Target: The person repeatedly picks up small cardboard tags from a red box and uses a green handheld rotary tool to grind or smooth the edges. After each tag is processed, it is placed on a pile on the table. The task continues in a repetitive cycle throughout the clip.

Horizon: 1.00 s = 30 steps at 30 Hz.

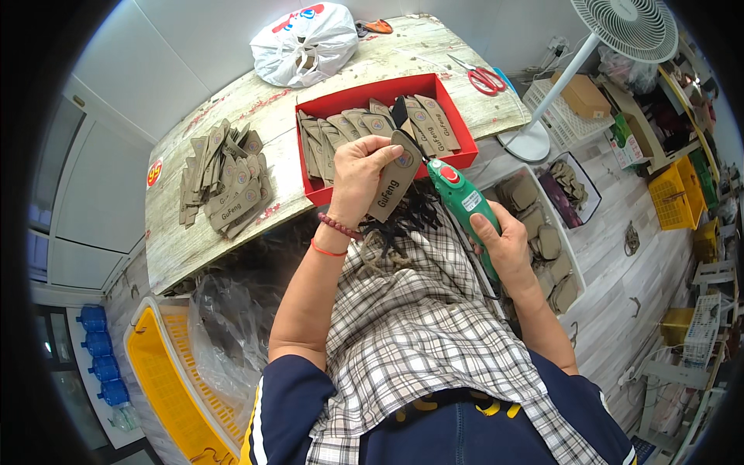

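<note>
- Left hand (360, 169): pinching one tan strip (397, 177) between thumb and fingers; dark lettering and a small round emblem visible on its face.
- Strip position: raised at the front edge of the desk (283, 147), tilted, rounded end uppermost, partly overlapping the view of the red box.
- Left wrist: beaded bracelet (339, 226) and thin red band (328, 249).
- Right hand (504, 240): wrapped around a green handheld tool (463, 195) with a red button; thumb along its side. Dark slender tip directed toward the strip's edge; contact cannot be determined.
- Red box (308, 188): open, at the front edge, right of the desk's middle. Similar tan strips (333, 132) stand leaning inside in rows.
- Loose pile of strips (229, 174): heaped and overlapping near the desk's left end, reaching toward the front edge.
- White plastic bag (304, 46): knotted, at the back edge.
- Scissors (482, 77): red handles, near the right edge.
- White fan (535, 139): base beyond the right edge.
- Plaid cloth (418, 325): spread over the lap; dark threads (415, 217) beneath the held strip.
- Yellow basket (167, 380): below the front left corner.
</note>
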Each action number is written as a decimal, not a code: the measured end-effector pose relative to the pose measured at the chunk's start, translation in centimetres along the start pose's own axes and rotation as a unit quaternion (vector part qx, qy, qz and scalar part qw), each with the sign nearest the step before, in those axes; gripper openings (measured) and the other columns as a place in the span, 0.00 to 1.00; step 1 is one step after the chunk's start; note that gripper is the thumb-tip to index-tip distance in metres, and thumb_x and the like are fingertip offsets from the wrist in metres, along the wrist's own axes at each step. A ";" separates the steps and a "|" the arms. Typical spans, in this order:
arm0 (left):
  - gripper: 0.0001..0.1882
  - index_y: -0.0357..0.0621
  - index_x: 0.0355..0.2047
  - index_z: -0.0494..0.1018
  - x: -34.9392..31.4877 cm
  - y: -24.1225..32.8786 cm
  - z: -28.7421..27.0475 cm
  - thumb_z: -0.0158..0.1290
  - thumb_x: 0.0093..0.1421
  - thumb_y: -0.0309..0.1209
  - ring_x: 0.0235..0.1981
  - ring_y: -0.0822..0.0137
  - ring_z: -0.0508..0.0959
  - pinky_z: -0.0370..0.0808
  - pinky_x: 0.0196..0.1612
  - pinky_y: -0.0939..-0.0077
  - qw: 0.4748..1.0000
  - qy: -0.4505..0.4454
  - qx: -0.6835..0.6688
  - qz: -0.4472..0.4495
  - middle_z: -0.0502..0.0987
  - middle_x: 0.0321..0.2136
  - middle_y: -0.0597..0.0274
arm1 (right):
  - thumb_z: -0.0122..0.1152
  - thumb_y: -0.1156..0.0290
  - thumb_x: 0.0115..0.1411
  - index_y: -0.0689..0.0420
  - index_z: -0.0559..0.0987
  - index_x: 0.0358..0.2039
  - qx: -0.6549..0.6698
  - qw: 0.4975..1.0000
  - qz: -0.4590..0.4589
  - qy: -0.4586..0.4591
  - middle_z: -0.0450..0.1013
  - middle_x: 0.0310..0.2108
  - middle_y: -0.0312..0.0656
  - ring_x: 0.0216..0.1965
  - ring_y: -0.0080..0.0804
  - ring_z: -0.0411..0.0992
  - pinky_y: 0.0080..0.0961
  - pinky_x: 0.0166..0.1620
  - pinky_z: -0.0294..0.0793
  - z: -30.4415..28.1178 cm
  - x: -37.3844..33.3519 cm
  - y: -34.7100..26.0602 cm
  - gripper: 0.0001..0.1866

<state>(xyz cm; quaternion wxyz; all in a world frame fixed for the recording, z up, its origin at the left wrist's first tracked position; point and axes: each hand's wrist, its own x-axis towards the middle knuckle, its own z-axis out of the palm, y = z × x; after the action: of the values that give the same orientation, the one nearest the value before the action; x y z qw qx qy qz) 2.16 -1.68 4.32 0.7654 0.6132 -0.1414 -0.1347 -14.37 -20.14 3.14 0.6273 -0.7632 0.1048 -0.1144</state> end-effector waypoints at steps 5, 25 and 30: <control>0.05 0.33 0.32 0.78 0.6 -0.6 -0.9 0.59 0.56 0.23 0.24 0.82 0.74 0.71 0.28 0.88 0.998 -0.034 0.043 0.015 0.79 0.25 0.67 | 0.62 0.54 0.61 0.63 0.77 0.44 0.000 1.000 0.005 -0.015 0.68 0.21 0.31 0.19 0.14 0.63 0.15 0.23 0.64 0.0 -0.2 -0.3 0.23; 0.06 0.34 0.30 0.79 1.4 2.7 -1.6 0.59 0.54 0.25 0.27 0.79 0.73 0.71 0.33 0.82 0.923 -0.181 0.340 0.006 0.78 0.23 0.68 | 0.62 0.55 0.61 0.64 0.77 0.45 0.023 0.999 -0.002 -0.031 0.69 0.23 0.31 0.20 0.14 0.64 0.15 0.24 0.65 -0.3 0.3 -0.3 0.23; 0.07 0.33 0.29 0.78 1.5 3.6 -1.6 0.58 0.55 0.26 0.27 0.78 0.72 0.70 0.33 0.81 0.912 -0.209 0.354 -0.003 0.77 0.22 0.67 | 0.63 0.56 0.60 0.63 0.77 0.44 0.018 0.999 -0.006 -0.038 0.69 0.23 0.30 0.21 0.13 0.63 0.15 0.25 0.64 -0.3 0.5 0.1 0.23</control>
<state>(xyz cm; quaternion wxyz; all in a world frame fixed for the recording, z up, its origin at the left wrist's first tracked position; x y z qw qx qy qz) 4.30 -0.02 7.56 0.4510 0.8019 -0.3351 -0.2032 -13.96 -20.64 3.09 0.6440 -0.7559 0.0748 -0.0911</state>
